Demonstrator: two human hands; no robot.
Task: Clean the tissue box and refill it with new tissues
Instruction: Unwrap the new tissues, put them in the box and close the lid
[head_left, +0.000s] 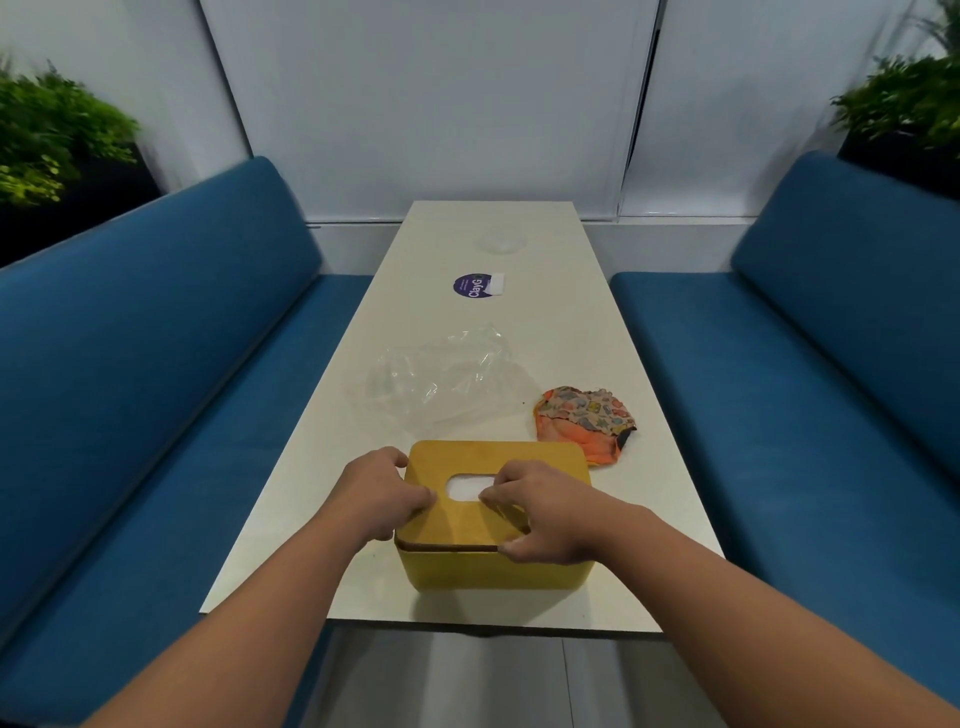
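Two blue benches (156, 332) flank you, one on each side, with green plants (57, 135) behind their backrests and pale wall panels (426, 104) ahead. Between the benches runs the long white table (613, 405), its near end just below your arms.

On the near end of that table sits the yellow tissue box (483, 564), standing upright with its wooden lid (493, 457) on top. The lid's near edge shows a dark gap above the box wall. Through the oval slot (467, 488) in the lid you can see white tissue inside.

Beyond the box, toward the left, lies a crumpled clear plastic wrapper (441, 379), close to the box's far edge. To the right of the wrapper, a bunched orange patterned cloth (587, 421) rests on the table, just beside the box's far right corner. Further along the tabletop sits a round purple sticker (470, 286) with a small white label at its right side, and past that a faint clear round object (504, 241) that is too blurred to identify.

Your left hand (379, 493) grips the lid's left edge, fingers curled over the top near the slot. Your right hand (540, 512) grips the lid's near right part, fingers bent on top beside the slot and thumb at the near edge.
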